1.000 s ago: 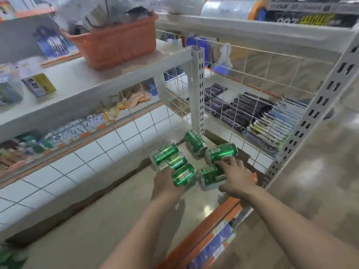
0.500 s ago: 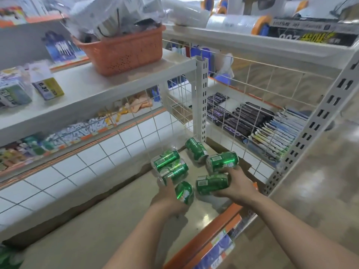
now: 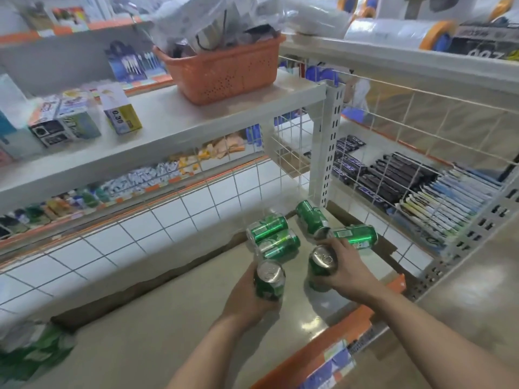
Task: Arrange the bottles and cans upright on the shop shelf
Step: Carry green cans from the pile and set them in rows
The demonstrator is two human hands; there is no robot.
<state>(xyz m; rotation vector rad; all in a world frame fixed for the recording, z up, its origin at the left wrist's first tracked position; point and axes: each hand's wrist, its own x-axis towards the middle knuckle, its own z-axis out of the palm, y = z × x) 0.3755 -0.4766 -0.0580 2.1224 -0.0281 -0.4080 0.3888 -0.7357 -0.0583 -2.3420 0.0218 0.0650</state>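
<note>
Head view: an upright green can [image 3: 269, 279] is being held by the left grip [image 3: 247, 296], fingers curled round its side, over the bottom shelf [image 3: 168, 332]. A second upright can [image 3: 320, 268] is being clasped by the right grip [image 3: 351, 272]; contact with the shelf cannot be told. Behind, a touching pair of cans [image 3: 278, 245] and two further cans [image 3: 355, 237] are being seen lying on their sides

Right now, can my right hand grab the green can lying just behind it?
Probably not yet: the right hand is gripping an upright green can. The lying green can sits just beyond it, nothing between, so likely once freed.
</note>
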